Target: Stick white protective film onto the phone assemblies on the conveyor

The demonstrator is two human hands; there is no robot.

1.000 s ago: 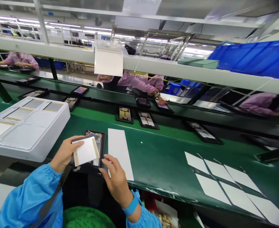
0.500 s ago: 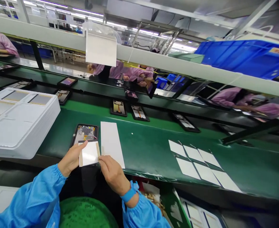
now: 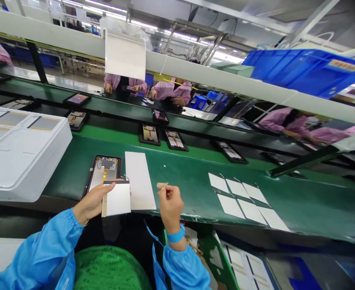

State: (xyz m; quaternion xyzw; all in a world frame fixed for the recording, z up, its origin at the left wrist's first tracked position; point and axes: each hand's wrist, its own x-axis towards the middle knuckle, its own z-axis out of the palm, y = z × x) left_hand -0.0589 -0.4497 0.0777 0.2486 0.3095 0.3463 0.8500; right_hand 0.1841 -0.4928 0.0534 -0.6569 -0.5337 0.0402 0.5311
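My left hand [image 3: 93, 200] grips a white rectangular battery pack [image 3: 118, 199], which has a dark top edge and one tan strip along its left side. Pinched in my right hand [image 3: 170, 203] is a small tan peeled strip [image 3: 162, 185], held over the green bench to the right of the pack. Just beyond my left hand lies an open tablet housing [image 3: 106, 164] with its circuit board and an orange ribbon showing. A long white card [image 3: 138, 181] rests beside it on the green bench [image 3: 189, 189].
Stacked white trays [image 3: 23, 157] stand at the left. Several white packs [image 3: 248, 201] lie in two rows at the right. Open tablets [image 3: 175, 140] sit on the line behind. A green bin [image 3: 222, 257] is below the bench edge. People in pink work across the line.
My right hand has moved right, away from the pack, with a tan strip in its fingers. The pack's right-hand tan strip is gone. The view has shifted slightly.
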